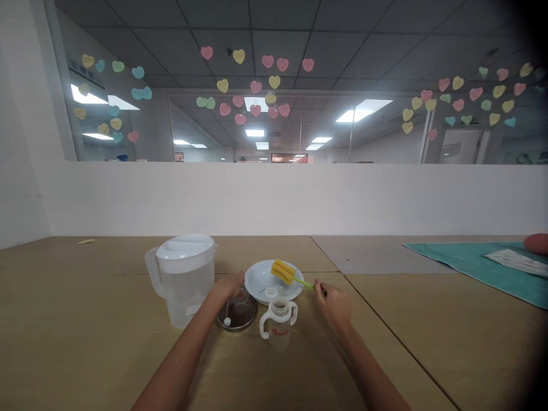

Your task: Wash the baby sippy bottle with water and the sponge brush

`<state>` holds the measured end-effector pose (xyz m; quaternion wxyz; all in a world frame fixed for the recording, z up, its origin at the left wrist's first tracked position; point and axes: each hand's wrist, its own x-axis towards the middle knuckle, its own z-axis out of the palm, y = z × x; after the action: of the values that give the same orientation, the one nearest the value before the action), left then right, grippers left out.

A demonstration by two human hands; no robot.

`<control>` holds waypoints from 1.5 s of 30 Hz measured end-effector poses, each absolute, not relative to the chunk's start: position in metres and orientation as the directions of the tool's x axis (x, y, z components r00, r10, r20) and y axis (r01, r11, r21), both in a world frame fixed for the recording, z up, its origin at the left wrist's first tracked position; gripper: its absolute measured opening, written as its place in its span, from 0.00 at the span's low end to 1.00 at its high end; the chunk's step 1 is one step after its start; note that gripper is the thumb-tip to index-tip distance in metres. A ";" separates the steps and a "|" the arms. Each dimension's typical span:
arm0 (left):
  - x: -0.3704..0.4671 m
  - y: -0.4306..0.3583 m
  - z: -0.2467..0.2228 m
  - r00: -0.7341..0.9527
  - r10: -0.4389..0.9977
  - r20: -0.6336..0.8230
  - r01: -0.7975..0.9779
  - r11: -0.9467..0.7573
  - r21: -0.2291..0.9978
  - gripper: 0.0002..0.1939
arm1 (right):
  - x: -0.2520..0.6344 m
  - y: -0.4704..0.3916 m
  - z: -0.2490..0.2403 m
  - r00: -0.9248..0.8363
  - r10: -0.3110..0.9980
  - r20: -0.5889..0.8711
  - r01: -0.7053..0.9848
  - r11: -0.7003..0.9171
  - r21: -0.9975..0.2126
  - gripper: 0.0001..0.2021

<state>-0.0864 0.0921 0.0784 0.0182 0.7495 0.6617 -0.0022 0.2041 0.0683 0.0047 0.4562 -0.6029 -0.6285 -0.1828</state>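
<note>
My right hand (pixel 334 305) is closed on the green handle of a sponge bottle brush (pixel 283 272). Its yellow sponge head hangs over a white plate (pixel 252 274), on which a small white ring-shaped part (pixel 270 293) lies. My left hand (pixel 229 287) is closed at a round dark dish (pixel 237 319), by a clear piece that I cannot make out well. A thin tube with a white end (pixel 227 322) rests in that dish. Between my hands stands an uncapped baby bottle (pixel 280 331), upright, with two white handles and red lettering.
A lidded clear plastic pitcher (pixel 190 291) with water stands left of the dish. On the far right lies a teal cloth (pixel 462 257) with a white cloth (pixel 516 262) and a pink object (pixel 536 244) on it. A white wall (pixel 278 200) borders the table's back.
</note>
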 end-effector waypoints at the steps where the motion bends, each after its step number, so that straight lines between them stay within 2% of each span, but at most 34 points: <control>1: -0.083 0.092 0.076 0.111 0.994 -0.014 0.994 -0.111 0.012 0.24 | 0.204 0.068 0.005 0.139 0.593 0.793 0.925 0.208 -0.317 0.31; 8: -0.066 0.080 0.081 0.055 0.988 0.146 0.996 -0.045 -0.072 0.19 | 0.205 0.067 0.003 0.160 0.592 0.790 0.931 0.175 -0.320 0.31; 12: -0.047 0.079 0.091 0.224 0.952 0.207 0.974 -0.216 -0.061 0.20 | 0.206 0.067 0.003 0.193 0.613 0.766 0.928 0.139 -0.345 0.30; 14: -0.034 0.082 0.088 0.349 0.914 0.209 0.934 -0.357 0.002 0.18 | 0.207 0.067 0.003 0.209 0.620 0.756 0.926 0.123 -0.357 0.29; 16: -0.022 0.087 0.079 0.475 0.852 0.219 0.808 -0.521 0.275 0.15 | 0.208 0.066 0.002 0.224 0.626 0.747 0.924 0.107 -0.367 0.28; 20: -0.008 0.093 0.059 0.457 0.864 0.210 0.778 -0.503 0.376 0.11 | 0.212 0.067 0.000 0.260 0.629 0.732 0.918 0.075 -0.390 0.28; 24: -0.010 0.096 0.060 0.381 0.890 0.250 0.769 -0.455 0.449 0.09 | 0.215 0.069 0.000 0.274 0.603 0.749 0.913 0.081 -0.399 0.30; 30: -0.025 0.092 0.097 0.334 0.880 0.336 0.698 -0.471 0.540 0.20 | 0.209 0.068 0.005 0.225 0.585 0.779 0.887 0.208 -0.413 0.30; 32: -0.033 0.082 0.111 0.350 0.869 0.350 0.614 -0.496 0.614 0.20 | 0.207 0.067 0.006 0.238 0.572 0.785 0.887 0.202 -0.416 0.29; 34: -0.041 0.069 0.124 0.352 0.855 0.381 0.643 -0.516 0.566 0.18 | 0.206 0.067 0.006 0.255 0.567 0.783 0.891 0.176 -0.418 0.28; 37: -0.055 0.054 0.138 0.293 0.859 0.420 0.840 -0.441 0.317 0.15 | 0.210 0.067 0.006 0.286 0.581 0.762 0.897 0.117 -0.426 0.29; 40: -0.066 0.050 0.142 0.230 0.945 0.233 0.964 -0.254 0.079 0.11 | 0.214 0.067 0.006 0.323 0.595 0.736 0.888 0.078 -0.453 0.29; 45: -0.070 0.063 0.119 0.159 0.985 -0.071 0.987 -0.161 -0.017 0.04 | 0.214 0.069 0.005 0.316 0.631 0.709 0.894 0.052 -0.445 0.26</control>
<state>-0.0696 0.0630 0.1191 0.0164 0.7611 0.6476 -0.0327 0.2136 0.0687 0.0054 0.4528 -0.6730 -0.5665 -0.1453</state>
